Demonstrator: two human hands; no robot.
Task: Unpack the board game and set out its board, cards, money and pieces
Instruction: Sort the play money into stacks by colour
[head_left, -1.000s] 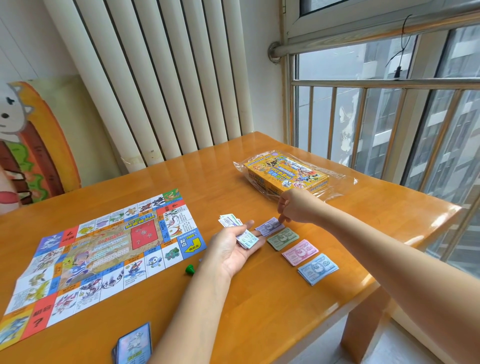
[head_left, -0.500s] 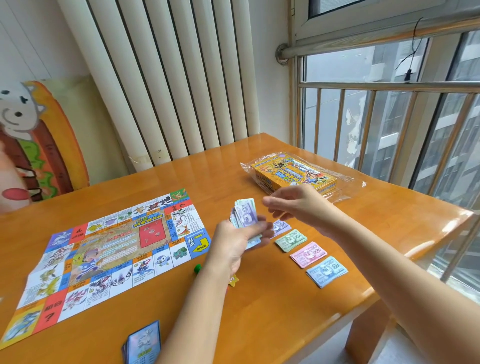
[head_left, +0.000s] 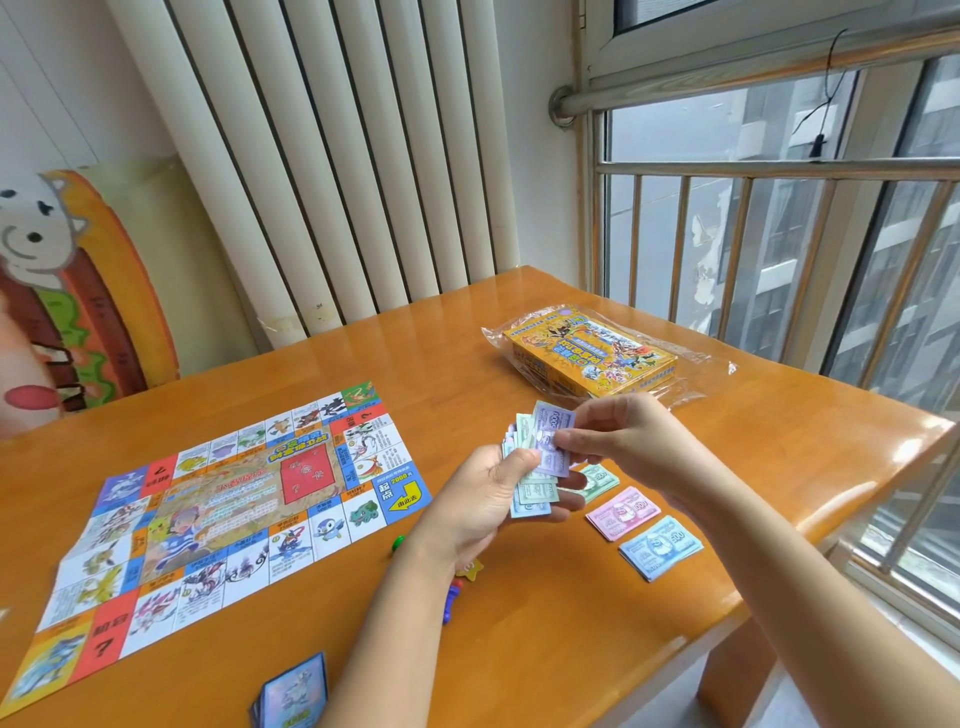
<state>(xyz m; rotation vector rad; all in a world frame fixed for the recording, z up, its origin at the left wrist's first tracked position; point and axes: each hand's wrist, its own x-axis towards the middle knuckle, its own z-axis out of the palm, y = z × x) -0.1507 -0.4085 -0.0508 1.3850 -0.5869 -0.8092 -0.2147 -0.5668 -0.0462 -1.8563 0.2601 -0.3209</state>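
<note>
The right hand (head_left: 623, 441) has reached the money stack (head_left: 534, 493) gripped in the left hand (head_left: 483, 501), its fingers now pinching a purple note (head_left: 551, 434)

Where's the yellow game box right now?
Head view: the yellow cardboard game box lies amid loose clear plastic wrap at the far right of the orange wooden table, just beyond the right hand, near the window bars.

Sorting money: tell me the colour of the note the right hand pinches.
The note is purple; head view.
</note>
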